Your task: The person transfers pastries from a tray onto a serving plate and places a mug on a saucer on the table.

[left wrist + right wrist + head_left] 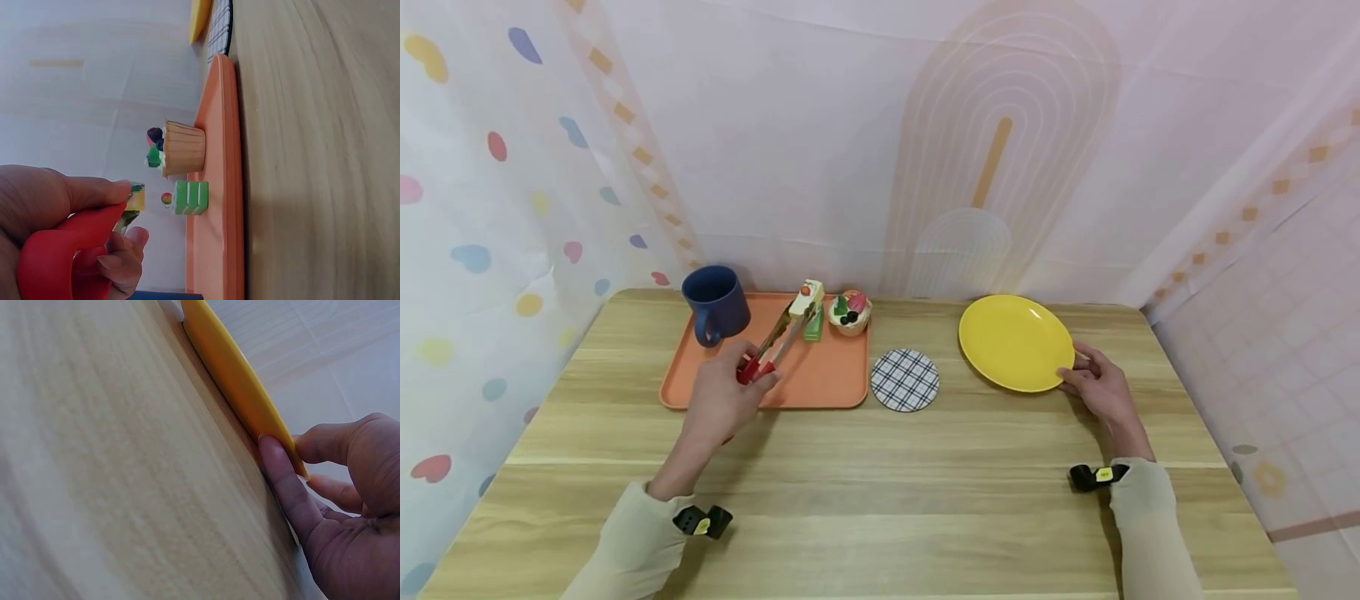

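Observation:
My left hand (724,398) grips red-handled tongs (748,370) above an orange tray (820,377). Between the tong tips is a pale yellow and white cake slice (806,302) with a small red topping. Just beneath it, a green layered cake piece (190,197) sits on the tray, beside a cupcake (852,320) topped with fruit. On the right, my right hand (1102,388) pinches the near right rim of a round yellow plate (1017,342). In the right wrist view the thumb and fingers lie on opposite faces of the plate's edge (281,428), close over the tabletop.
A dark blue mug (728,307) stands at the tray's back left corner. Between tray and plate lies a round checked coaster (906,380). The wooden table (910,500) meets a patterned cloth backdrop (790,167) at the back, with more cloth on both sides.

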Available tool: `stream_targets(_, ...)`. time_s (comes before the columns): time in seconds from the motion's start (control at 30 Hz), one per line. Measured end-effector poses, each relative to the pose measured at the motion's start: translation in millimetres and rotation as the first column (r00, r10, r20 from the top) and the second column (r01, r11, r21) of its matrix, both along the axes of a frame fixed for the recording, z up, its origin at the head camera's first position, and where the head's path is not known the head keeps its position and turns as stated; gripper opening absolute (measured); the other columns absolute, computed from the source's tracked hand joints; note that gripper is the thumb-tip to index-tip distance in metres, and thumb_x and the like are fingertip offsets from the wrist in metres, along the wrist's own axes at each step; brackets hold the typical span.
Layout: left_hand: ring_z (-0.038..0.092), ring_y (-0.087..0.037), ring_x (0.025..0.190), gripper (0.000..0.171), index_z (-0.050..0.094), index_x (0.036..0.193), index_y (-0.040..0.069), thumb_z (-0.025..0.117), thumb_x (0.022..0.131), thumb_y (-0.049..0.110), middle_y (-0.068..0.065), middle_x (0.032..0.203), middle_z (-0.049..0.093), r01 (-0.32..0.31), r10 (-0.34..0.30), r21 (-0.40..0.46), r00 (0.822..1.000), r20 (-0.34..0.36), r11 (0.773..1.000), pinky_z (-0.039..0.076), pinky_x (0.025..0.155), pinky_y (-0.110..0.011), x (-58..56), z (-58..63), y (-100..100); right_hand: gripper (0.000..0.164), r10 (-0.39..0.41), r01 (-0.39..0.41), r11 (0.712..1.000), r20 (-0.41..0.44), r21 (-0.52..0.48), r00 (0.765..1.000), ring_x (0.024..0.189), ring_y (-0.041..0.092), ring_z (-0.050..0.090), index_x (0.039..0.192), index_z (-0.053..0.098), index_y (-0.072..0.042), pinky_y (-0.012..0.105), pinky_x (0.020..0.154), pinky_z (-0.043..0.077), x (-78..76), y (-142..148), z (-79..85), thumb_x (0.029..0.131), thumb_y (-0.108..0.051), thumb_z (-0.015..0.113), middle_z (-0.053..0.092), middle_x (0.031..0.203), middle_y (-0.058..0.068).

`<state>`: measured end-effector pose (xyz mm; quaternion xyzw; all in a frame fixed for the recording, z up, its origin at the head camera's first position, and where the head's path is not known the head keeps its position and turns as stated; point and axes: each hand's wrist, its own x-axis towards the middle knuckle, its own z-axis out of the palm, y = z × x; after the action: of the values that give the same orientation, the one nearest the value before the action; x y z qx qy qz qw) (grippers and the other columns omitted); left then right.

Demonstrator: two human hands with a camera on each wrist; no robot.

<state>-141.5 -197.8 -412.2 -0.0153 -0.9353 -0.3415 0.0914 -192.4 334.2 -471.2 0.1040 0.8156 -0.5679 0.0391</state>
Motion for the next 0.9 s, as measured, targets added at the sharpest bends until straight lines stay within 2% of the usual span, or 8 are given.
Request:
stream_targets(0.33, 0.050, -0.019, 0.058, 0.029, 0.060, 0.105, 0.005, 0.078, 0.092, 0.024, -0.012, 0.077, 0.063, 0.031, -0.031, -0.014, 1.000, -0.005, 0.999, 0.036, 0.049, -0.029, -3.7, 4.3, 10, 0.071, -0.002, 0.002, 1.000, -0.006, -0.001, 1.000, 0.085, -0.008, 0.065, 0.161, 0.026, -0.005, 0.020, 0.080, 0.059, 1.8, -3, 2.4, 0.101, -0.008, 0.063, 0.053, 0.134, 0.021)
stream_targets(0.53, 0.052, -0.021, 0.060, 0.028, 0.060, 0.104, 0.005, 0.078, 0.092, 0.022, -0.015, 0.080, 0.065, 0.039, -0.039, -0.003, 0.999, -0.002, 0.999, 0.037, 0.048, -0.029, -5.4, 6.2, 18, 0.071, 0.002, -0.002, 1.000, -0.016, 0.000, 1.000, 0.086, -0.008, 0.065, 0.162, 0.027, -0.007, 0.020, 0.081, 0.059, -0.1, 0, -3.3, 0.101, -0.009, 0.063, 0.053, 0.135, 0.021)
stream_targets(0.9, 0.052, -0.020, 0.057, 0.029, 0.059, 0.104, 0.005, 0.079, 0.091, 0.021, -0.015, 0.078, 0.066, 0.072, -0.072, 0.008, 0.997, -0.019, 0.997, 0.035, 0.048, -0.028, -8.1, 7.4, 30, 0.071, -0.006, 0.006, 1.000, -0.018, -0.004, 1.000, 0.087, -0.008, 0.065, 0.161, 0.027, -0.006, 0.019, 0.080, 0.058, 0.3, -2, -0.2, 0.100, -0.008, 0.064, 0.055, 0.130, 0.017)
